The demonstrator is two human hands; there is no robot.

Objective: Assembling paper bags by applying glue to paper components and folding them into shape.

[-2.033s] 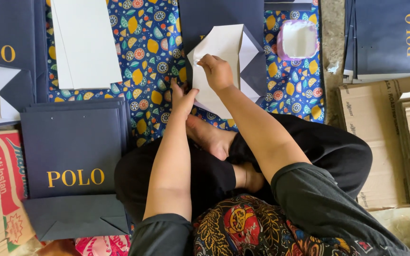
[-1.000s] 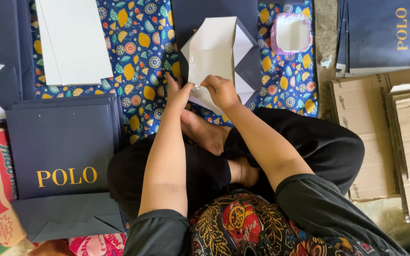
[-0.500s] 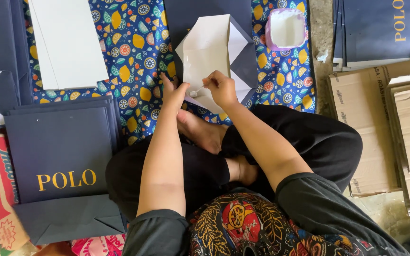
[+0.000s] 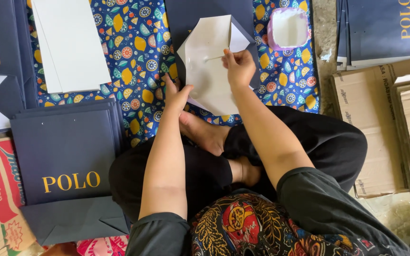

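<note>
A navy paper bag (image 4: 193, 14) lies on the patterned mat in front of my crossed legs, its white folded flaps (image 4: 207, 71) turned up. My left hand (image 4: 176, 93) presses flat on the flaps' lower left edge, fingers spread. Higher up, my right hand (image 4: 238, 66) rests on the right side of the white flaps, fingers pinched on what looks like a thin stick (image 4: 213, 58) pointing left across the paper. A small pink-rimmed tub (image 4: 288, 27) with white contents stands just right of the bag.
White sheets (image 4: 69, 45) lie stacked at the upper left. Flat navy bags (image 4: 65, 151) are piled at my left knee, with more at the upper right (image 4: 385, 28). Brown cardboard (image 4: 371, 123) lies to the right, and a red printed box (image 4: 1, 189) at the lower left.
My right hand has moved up from the lower edge of the white flaps to their upper right part. My left hand stays pressed at the lower left edge.
</note>
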